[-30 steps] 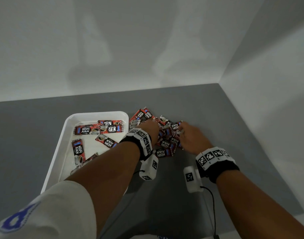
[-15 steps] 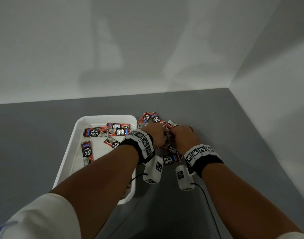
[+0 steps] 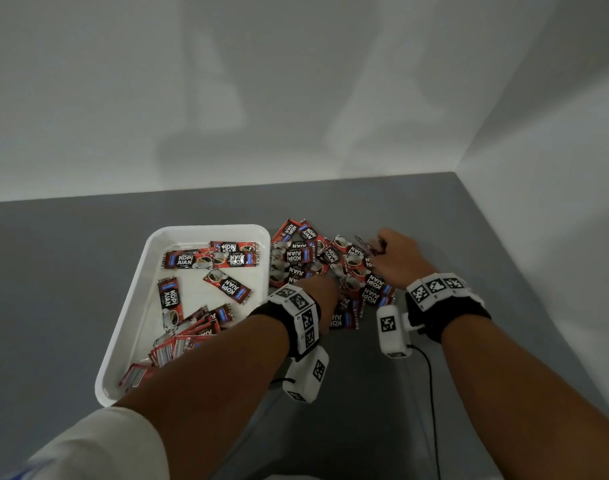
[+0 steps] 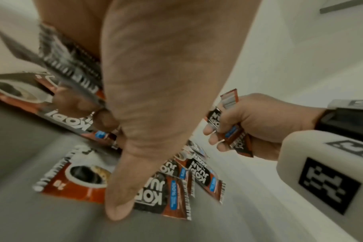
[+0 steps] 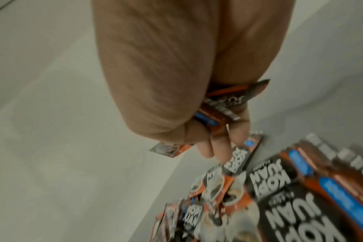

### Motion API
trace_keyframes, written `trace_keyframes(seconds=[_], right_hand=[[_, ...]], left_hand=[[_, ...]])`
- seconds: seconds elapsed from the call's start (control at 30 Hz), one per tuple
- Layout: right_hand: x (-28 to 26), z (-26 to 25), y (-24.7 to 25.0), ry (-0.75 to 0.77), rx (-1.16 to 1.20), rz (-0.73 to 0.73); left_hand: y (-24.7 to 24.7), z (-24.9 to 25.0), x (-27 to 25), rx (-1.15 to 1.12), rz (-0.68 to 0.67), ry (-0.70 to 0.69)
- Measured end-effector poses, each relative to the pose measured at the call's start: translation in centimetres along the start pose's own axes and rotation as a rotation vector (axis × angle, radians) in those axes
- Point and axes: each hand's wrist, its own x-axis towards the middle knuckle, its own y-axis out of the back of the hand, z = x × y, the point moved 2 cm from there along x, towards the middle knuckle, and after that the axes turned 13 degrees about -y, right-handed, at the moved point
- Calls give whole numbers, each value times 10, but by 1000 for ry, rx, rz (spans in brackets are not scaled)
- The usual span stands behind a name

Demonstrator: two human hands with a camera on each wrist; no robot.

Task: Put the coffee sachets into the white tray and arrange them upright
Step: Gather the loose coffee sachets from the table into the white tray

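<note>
Grey table (image 3: 88, 271): work surface, walled on the far and right sides. White tray (image 3: 133, 306): rectangular, on the table left of centre; it holds several sachets lying flat in the far half and a leaning row of sachets on edge (image 3: 189, 336) toward the near end, partly hidden by the left forearm. Loose pile of coffee sachets (image 3: 317, 261): red-and-black packets on the table just right of the tray, overlapping, face up and face down. Left hand (image 3: 325, 292): at the near edge of the pile, fingers curled round a small bundle of sachets (image 4: 72, 68), thumb stretched out toward the table; the count in hand is blurred. Right hand (image 3: 396, 261): at the far right of the pile, fingers closed round a few gathered sachets (image 5: 224, 106), their ends showing above and below the fist. Step in hand, as judged: gathering sachets into bundles for transfer. Handling note: square each bundle along its long edges before lifting, keep the pinch firm since the foil packets likely slide, carry to the tray's near row, set them down on edge against the standing ones, and raise the flat ones afterwards.
</note>
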Motion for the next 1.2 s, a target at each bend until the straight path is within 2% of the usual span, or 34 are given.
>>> trace_keyframes(seconds=[0.13,0.23,0.33,0.4,0.5,0.57,0.67,1.0,1.1,1.2], right_hand=[[11,14,7,-7,-100,-79],[15,13,1,-22,-200,-42],[18,11,-6,-18,-278,61],[22,10,-12,22,-345,58],[27,12,-23,79,-420,-10],[26,14,-26,77,-444,12],[25,16,-23,54,-438,63],[-1,11,0,13,-118,-73],[-5,13,-6,15,-164,-77],[-11,14,-13,19,-208,-45]], left_hand=[[1,6,-3,-21,46,-13],[16,12,-7,-70,58,-19],[35,3,-10,-112,186,10],[43,-9,-13,-115,297,43],[48,-22,-18,30,278,81],[45,-28,-16,124,248,95],[36,-33,-12,185,226,117],[39,-33,-8,216,202,67],[48,-29,-6,126,230,72],[53,-18,2,-43,323,34]])
